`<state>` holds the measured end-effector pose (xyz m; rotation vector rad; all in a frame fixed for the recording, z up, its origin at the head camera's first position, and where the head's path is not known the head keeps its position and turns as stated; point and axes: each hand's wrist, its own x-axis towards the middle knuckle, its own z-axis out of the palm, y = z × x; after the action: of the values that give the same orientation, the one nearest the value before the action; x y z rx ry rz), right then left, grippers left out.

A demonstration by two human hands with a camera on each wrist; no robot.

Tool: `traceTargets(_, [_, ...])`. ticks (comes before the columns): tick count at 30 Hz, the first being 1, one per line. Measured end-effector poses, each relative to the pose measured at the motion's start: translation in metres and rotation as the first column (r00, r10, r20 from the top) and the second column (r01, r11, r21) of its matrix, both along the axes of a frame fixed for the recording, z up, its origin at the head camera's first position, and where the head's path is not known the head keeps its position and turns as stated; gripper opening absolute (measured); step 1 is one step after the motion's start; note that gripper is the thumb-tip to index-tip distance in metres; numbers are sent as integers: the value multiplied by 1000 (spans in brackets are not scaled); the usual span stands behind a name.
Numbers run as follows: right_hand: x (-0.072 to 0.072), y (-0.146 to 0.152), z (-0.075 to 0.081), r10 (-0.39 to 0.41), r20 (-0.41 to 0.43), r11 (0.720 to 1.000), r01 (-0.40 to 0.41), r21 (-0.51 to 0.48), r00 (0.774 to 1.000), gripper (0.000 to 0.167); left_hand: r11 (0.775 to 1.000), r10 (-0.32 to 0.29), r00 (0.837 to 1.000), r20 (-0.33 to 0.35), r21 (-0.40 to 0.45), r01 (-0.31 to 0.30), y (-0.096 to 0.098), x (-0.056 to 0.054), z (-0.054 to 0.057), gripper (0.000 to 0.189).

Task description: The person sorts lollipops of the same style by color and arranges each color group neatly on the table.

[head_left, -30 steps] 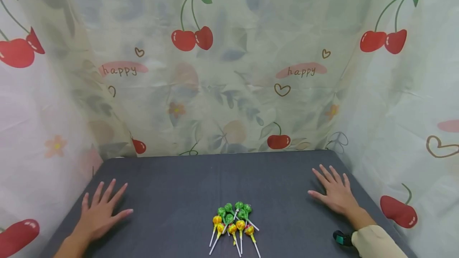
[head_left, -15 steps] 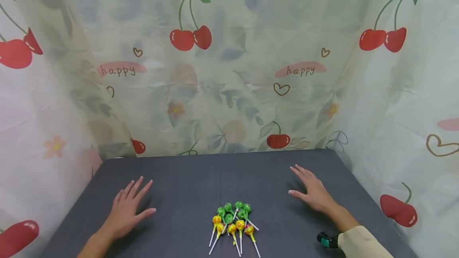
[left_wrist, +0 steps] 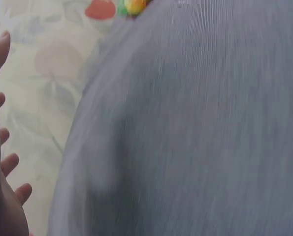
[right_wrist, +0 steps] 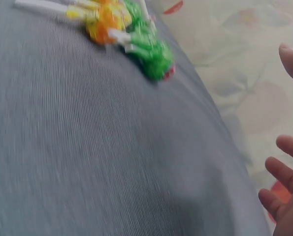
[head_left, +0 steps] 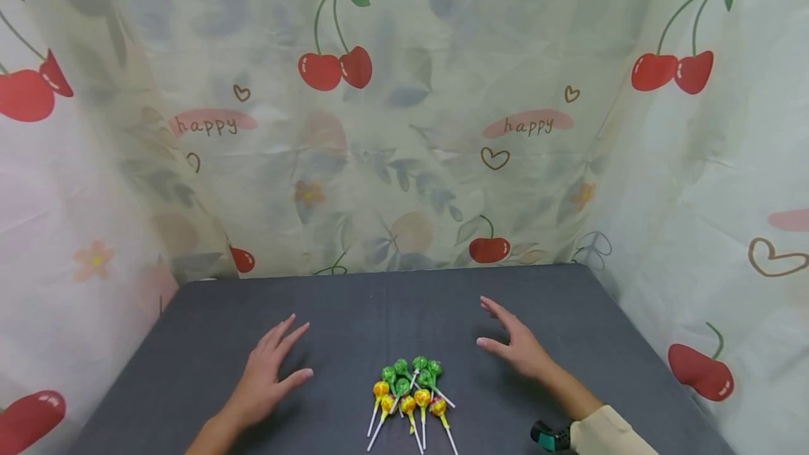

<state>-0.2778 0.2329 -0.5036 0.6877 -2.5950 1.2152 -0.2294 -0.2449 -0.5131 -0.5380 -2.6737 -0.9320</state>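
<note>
A bunch of lollipops lies on the dark grey table in the head view, green-wrapped lollipops [head_left: 402,386] behind and yellow-wrapped lollipops [head_left: 408,405] in front, white sticks pointing mostly toward me. Left of them my left hand [head_left: 264,381] hovers over the cloth, fingers spread and holding nothing. On the other side my right hand [head_left: 520,346] is also raised, its fingers extended and thumb apart. The right wrist view shows a green lollipop [right_wrist: 156,59] and a yellow one [right_wrist: 107,22] near its top, away from the fingers [right_wrist: 284,174]. Only a blurred bit of candy [left_wrist: 134,6] appears in the left wrist view.
The dark cloth-covered table [head_left: 341,314] is closed in at the back and both sides by a hanging curtain [head_left: 404,181] printed with cherries and leaves. A black band with a teal face [head_left: 548,437] sits at the right wrist, beside a cream sleeve [head_left: 607,432].
Both hands have moved inward from the table's sides toward the lollipops, left hand to the right and right hand to the left. The lollipops lie as before.
</note>
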Motion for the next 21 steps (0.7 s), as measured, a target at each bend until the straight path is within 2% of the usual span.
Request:
traceTargets(3, [1, -12, 1, 49, 12, 996, -48, -70, 999, 67, 994, -29, 999, -15, 109, 30, 16, 2, 0, 67])
traceTargets(5, [2, -20, 1, 77, 30, 991, -73, -113, 997, 65, 981, -47, 999, -28, 185, 51, 27, 3, 1, 66])
traceTargets(7, [2, -28, 0, 102, 51, 985, -94, -145, 993, 64, 965, -65, 998, -8, 254, 65, 38, 3, 2, 63])
traceTargets(10, [2, -39, 0, 122, 93, 975, -101, -199, 988, 64, 942, -71, 997, 40, 332, 54, 53, 3, 3, 59])
traceTargets(14, [0, -52, -2, 151, 125, 966, -120, -227, 981, 63, 918, -71, 994, 88, 396, 30, 74, 1, 2, 56])
traceTargets(21, [-2, -74, -8, 223, 111, 953, -192, -236, 969, 61, 902, -51, 997, 61, 431, 20, 102, 2, -3, 48])
